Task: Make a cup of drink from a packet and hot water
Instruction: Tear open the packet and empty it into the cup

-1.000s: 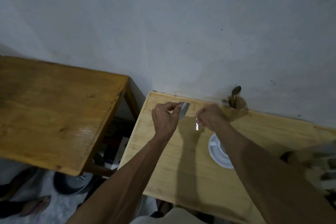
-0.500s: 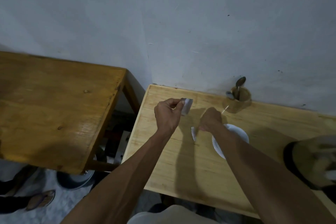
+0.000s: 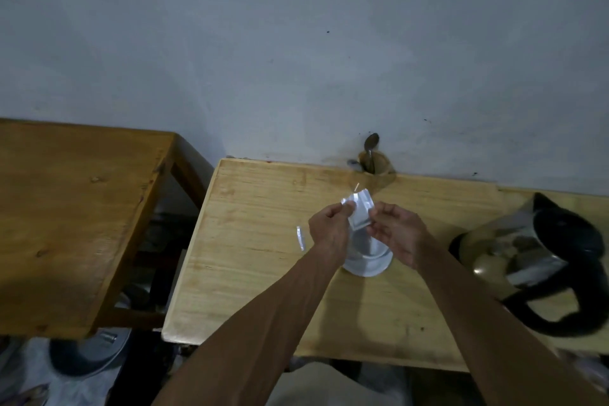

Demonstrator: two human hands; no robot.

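Note:
A small silvery packet is pinched between both hands above the light wooden table. My left hand grips its left edge and my right hand grips its right edge. Right below the hands a white cup stands on a white saucer, mostly hidden by them. A torn-off silvery strip lies on the table left of my left hand. At the right edge stands a steel kettle with a black lid and handle.
A wooden holder with a spoon stands against the grey wall behind the cup. A darker wooden table lies to the left across a gap. Metal pots sit on the floor underneath.
The torn strip left my right hand and now lies on the table. My right hand came back to the packet, and both hands moved with it over the cup. The camera swung right, revealing the kettle.

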